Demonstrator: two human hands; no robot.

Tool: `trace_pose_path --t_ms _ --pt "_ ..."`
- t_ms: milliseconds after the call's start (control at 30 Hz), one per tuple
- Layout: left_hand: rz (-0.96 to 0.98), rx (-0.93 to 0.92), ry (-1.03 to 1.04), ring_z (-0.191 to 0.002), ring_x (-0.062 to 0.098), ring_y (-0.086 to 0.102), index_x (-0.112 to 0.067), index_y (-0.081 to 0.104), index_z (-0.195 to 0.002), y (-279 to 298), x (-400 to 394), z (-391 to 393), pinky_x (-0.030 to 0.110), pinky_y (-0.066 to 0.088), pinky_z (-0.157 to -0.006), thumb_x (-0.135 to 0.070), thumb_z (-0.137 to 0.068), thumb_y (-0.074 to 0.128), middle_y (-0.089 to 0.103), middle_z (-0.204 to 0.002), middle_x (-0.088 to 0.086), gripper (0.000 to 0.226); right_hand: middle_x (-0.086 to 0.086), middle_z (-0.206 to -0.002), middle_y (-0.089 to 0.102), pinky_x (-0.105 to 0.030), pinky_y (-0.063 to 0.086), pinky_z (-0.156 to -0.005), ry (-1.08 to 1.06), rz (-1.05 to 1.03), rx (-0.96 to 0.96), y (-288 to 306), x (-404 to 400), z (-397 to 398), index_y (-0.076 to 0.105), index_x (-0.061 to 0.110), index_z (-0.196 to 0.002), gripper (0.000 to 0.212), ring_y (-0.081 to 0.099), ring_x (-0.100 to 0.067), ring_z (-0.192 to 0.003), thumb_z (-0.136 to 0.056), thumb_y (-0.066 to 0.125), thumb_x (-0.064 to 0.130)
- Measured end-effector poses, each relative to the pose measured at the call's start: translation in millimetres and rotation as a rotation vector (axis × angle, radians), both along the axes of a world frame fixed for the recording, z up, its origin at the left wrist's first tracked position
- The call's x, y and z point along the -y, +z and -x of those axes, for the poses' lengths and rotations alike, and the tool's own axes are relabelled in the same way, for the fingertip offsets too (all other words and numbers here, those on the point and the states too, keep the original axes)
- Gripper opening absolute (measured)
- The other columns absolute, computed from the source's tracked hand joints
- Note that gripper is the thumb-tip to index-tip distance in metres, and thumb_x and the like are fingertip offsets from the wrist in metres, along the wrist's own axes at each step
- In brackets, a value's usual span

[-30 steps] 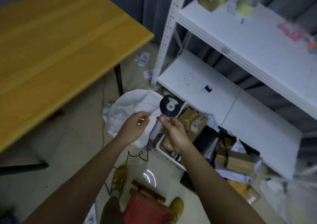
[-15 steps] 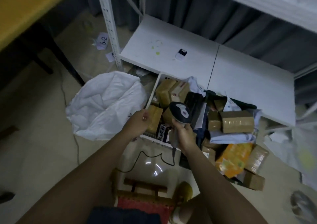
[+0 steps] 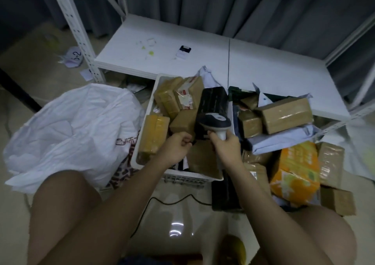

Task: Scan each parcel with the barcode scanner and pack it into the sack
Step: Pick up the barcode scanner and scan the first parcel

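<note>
My right hand grips the handle of the barcode scanner, whose dark head points away over a white crate full of brown taped parcels. My left hand hovers beside it over the crate with fingers curled; I cannot see anything in it. A crumpled white sack lies on the floor to the left of the crate. More parcels lie to the right, among them a brown box, a grey mailer and an orange packet. The scanner's black cable runs across the floor.
A low white shelf board with a white upright post stands behind the crate, in front of grey curtains. Paper tags lie on the floor at left. My knees fill the bottom corners.
My view dropped from the yellow table and shelves to the crate. Both hands came down and closer to the parcels, the right one carrying the scanner.
</note>
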State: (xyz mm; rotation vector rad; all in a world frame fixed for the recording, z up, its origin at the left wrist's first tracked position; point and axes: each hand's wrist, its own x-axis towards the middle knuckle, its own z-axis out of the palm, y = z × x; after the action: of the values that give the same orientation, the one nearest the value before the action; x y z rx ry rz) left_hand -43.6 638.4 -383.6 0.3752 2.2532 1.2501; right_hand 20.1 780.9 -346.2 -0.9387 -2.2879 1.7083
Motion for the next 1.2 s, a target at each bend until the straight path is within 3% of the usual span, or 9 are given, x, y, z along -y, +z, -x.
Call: trace_pose_path --t_ms 200,367,533,633,733,833,933,1067,1200 --pt "0.096 -0.011 -0.086 -0.124 0.023 0.049 -0.014 0.044 -0.14 -22.8 -25.8 -33.8 0.039 0.044 -0.102 -0.033 -0.096 0.056 0.047 -0.139 0.006 0.05 0.0 -0.084 0.063 -0.016 0.045 -0.058 -0.146 0.04 -0.06 -1.4 -33.4 -49.8 0.059 0.012 -0.103 0.015 0.061 -0.016 -0.08 -0.093 0.063 0.022" --pt "0.277 -0.328 -0.127 -0.137 0.029 0.027 -0.02 0.027 -0.148 -39.5 -54.3 -61.6 0.041 0.029 -0.112 -0.046 -0.084 0.066 0.028 -0.15 0.006 0.08 -0.005 -0.098 0.066 -0.014 0.049 -0.061 -0.153 0.117 -0.072 -13.1 -46.5 -78.1 0.06 0.01 -0.114 0.024 0.062 -0.017 -0.091 -0.094 0.061 0.022" --pt "0.459 -0.371 -0.124 -0.145 0.03 0.001 -0.02 0.005 -0.15 -44.6 -92.2 -90.1 0.05 0.011 -0.114 -0.059 -0.07 0.073 0.001 -0.158 0.011 0.112 -0.014 -0.093 0.067 -0.039 0.052 -0.076 -0.248 0.165 -0.066 -22.4 -52.7 -91.7 0.062 0.003 -0.113 0.032 0.063 -0.026 -0.087 -0.089 0.067 0.024" --pt "0.584 -0.381 -0.137 -0.145 0.031 0.006 -0.019 0.003 -0.15 -48.1 -102.1 -89.3 0.053 0.015 -0.112 -0.056 -0.067 0.077 0.006 -0.156 0.014 0.117 -0.011 -0.088 0.067 -0.041 0.053 -0.078 -0.235 0.176 -0.078 -18.2 -57.1 -89.5 0.064 0.003 -0.108 0.03 0.063 -0.024 -0.084 -0.087 0.069 0.024" --pt "0.646 -0.513 -0.131 -0.135 0.03 0.025 -0.017 0.012 -0.148 -51.5 -104.2 -84.7 0.044 0.03 -0.104 -0.049 -0.074 0.07 0.025 -0.147 0.013 0.1 -0.01 -0.085 0.067 -0.035 0.053 -0.071 -0.253 0.231 -0.091 -12.3 -60.8 -80.2 0.065 0.006 -0.102 0.022 0.063 -0.022 -0.079 -0.087 0.068 0.023" --pt "0.451 -0.541 -0.06 -0.125 0.029 0.033 -0.014 0.021 -0.143 -49.8 -94.6 -76.8 0.039 0.035 -0.099 -0.047 -0.07 0.069 0.034 -0.137 0.011 0.093 -0.012 -0.091 0.068 -0.032 0.054 -0.068 -0.253 0.259 -0.114 -11.1 -60.1 -65.8 0.064 0.006 -0.108 0.028 0.064 -0.022 -0.082 -0.088 0.068 0.025" --pt "0.069 -0.339 0.151 -0.124 0.026 0.034 -0.016 0.024 -0.14 -39.2 -62.9 -63.9 0.04 0.039 -0.099 -0.04 -0.064 0.08 0.035 -0.135 0.008 0.097 -0.008 -0.082 0.064 -0.024 0.051 -0.056 -0.276 0.311 -0.151 -9.6 -54.3 -50.1 0.061 0.007 -0.113 0.029 0.06 -0.015 -0.068 -0.091 0.064 0.025" --pt "-0.308 -0.014 0.351 -0.121 0.016 0.043 -0.029 0.021 -0.131 -14.2 -4.9 -50.8 0.032 0.043 -0.093 -0.041 -0.076 0.077 0.039 -0.135 -0.002 0.08 -0.004 -0.079 0.061 -0.026 0.049 -0.057 -0.309 0.335 -0.214 2.2 -36.1 -29.7 0.055 0.013 -0.108 0.022 0.056 -0.014 -0.063 -0.092 0.064 0.025" --pt "-0.406 0.083 0.51 -0.114 0.019 0.053 -0.027 0.028 -0.129 12.9 33.6 -41.5 0.033 0.048 -0.088 -0.04 -0.084 0.069 0.047 -0.131 -0.001 0.062 -0.001 -0.097 0.066 -0.033 0.054 -0.075 -0.23 0.35 -0.248 14.1 -5.7 -17.2 0.057 0.016 -0.113 0.028 0.064 -0.019 -0.086 -0.089 0.069 0.023"
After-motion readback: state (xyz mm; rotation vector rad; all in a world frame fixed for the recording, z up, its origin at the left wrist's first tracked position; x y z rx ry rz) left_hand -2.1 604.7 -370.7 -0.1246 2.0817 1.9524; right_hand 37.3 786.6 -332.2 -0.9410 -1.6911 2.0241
